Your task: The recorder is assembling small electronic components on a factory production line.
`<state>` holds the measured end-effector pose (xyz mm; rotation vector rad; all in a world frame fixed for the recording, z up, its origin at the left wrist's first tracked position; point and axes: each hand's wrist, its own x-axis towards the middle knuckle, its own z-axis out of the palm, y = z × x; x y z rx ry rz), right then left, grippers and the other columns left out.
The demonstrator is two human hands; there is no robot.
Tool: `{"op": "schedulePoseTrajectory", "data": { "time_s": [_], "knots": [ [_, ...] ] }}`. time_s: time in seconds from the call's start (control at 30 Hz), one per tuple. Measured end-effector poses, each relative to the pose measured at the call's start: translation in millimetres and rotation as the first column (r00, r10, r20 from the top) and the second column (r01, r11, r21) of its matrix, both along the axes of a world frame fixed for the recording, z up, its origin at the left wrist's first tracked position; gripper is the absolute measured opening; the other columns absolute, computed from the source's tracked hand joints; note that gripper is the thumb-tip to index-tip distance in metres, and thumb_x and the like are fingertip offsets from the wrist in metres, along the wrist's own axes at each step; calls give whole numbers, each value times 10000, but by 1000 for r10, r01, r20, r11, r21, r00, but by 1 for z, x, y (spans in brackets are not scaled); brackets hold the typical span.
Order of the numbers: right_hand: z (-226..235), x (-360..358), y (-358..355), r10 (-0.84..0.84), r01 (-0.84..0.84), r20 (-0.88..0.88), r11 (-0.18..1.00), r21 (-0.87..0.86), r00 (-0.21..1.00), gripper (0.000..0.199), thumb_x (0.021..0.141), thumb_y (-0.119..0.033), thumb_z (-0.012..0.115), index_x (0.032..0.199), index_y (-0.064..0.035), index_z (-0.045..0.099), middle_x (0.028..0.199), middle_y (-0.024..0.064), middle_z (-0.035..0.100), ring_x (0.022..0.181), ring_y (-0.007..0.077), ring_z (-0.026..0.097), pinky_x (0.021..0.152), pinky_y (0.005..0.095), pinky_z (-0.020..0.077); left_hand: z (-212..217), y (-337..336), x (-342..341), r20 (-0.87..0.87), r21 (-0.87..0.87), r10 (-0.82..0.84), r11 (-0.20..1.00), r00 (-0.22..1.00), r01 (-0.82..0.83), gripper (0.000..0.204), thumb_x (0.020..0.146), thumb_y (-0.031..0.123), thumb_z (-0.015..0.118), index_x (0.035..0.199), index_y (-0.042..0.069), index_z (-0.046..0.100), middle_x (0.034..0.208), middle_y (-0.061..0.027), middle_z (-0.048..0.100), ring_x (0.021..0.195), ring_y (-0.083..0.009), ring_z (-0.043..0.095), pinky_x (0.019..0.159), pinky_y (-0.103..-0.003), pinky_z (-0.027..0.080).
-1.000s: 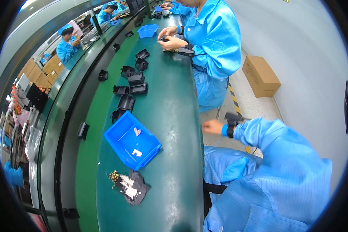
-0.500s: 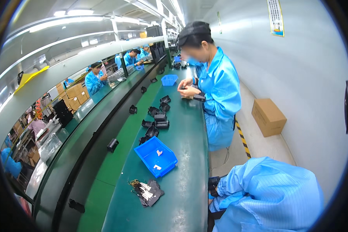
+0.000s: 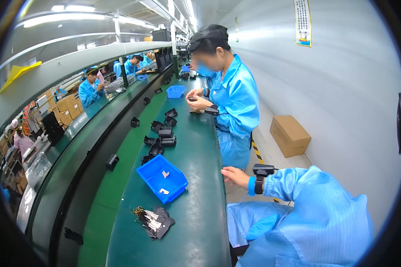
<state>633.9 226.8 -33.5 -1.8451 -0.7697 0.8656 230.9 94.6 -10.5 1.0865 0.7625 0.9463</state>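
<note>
My right hand (image 3: 237, 176) reaches in from the lower right, its fingertips at the edge of the green table (image 3: 200, 213). Its fingers are partly stretched out, with nothing visible in them. A blue band and a small black device (image 3: 263, 170) are on the wrist, below a light blue sleeve. Across the table from the hand stands a blue plastic bin (image 3: 176, 192) holding two small pale pieces. Nearer me lies a bundle of thin white and dark strips with gold-coloured ends (image 3: 152, 221), on black flat pieces (image 3: 166, 218). My left hand is out of view.
Several black plastic housings (image 3: 165, 133) lie beyond the bin; others sit along the green belt, one black part (image 3: 112, 162) among them. A co-worker (image 3: 231, 98) stands farther along, handling a small dark part near another blue bin (image 3: 176, 91). A cardboard box (image 3: 290, 135) stands on the floor.
My right hand has come up from beside the table's edge and stretched forward to it, away from my lap. The view has turned, so the scene sits farther left.
</note>
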Motion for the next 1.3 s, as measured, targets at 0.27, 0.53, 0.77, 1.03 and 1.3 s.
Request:
{"op": "schedulePoseTrajectory", "data": {
  "time_s": [0.27, 0.53, 0.77, 1.03, 1.3],
  "knots": [
    [-73, -10, 48, -237, 222, 21, 936, 275, 971, 669, 770, -343, 663, 1182, 40, 301, 1178, 252, 485, 1093, 334, 501, 913, 373, 402, 10, 6, 18, 318, -167, 240, 967, 917, -195, 163, 913, 132, 483, 794, 25, 512, 564, -71, 478, 449, -128, 401, 482, -293, 369],
    [-63, -19, 48, -265, 241, 26, 909, 339, 964, 552, 837, -174, 620, 1238, -2, 282, 1159, 171, 476, 1016, 223, 526, 821, 343, 484, 13, 19, 25, 306, -358, 355, 903, 883, -239, 260, 917, 217, 474, 711, 60, 454, 527, -58, 434, 286, -117, 271, 407, -282, 333],
    [-58, -38, 42, -190, 256, -181, 838, 482, 965, 494, 829, -200, 634, 1159, 5, 328, 1142, 166, 492, 1003, 214, 513, 844, 339, 446, 18, 23, 32, 100, -414, 483, 816, 870, -405, 297, 924, 212, 462, 673, 59, 416, 514, -45, 387, 377, -117, 277, 440, -267, 315],
    [-46, -7, 24, -16, 58, -121, 936, 347, 993, 506, 843, -274, 619, 1225, -61, 364, 1141, 96, 505, 994, 176, 503, 817, 348, 453, 7, 22, 35, -55, -252, 348, 902, 936, -350, 153, 881, 65, 501, 748, -10, 500, 577, -62, 412, 481, -156, 380, 494, -280, 346],
    [64, 119, 51, 78, -205, 341, 912, 355, 937, 235, 906, -267, 523, 1027, -91, 619, 894, -20, 548, 754, 56, 434, 672, 205, 356, -6, 21, 41, -65, -325, 345, 880, 936, -347, 115, 800, -7, 616, 906, -45, 637, 635, -32, 586, 494, -48, 452, 476, -178, 348]
  ]
}}
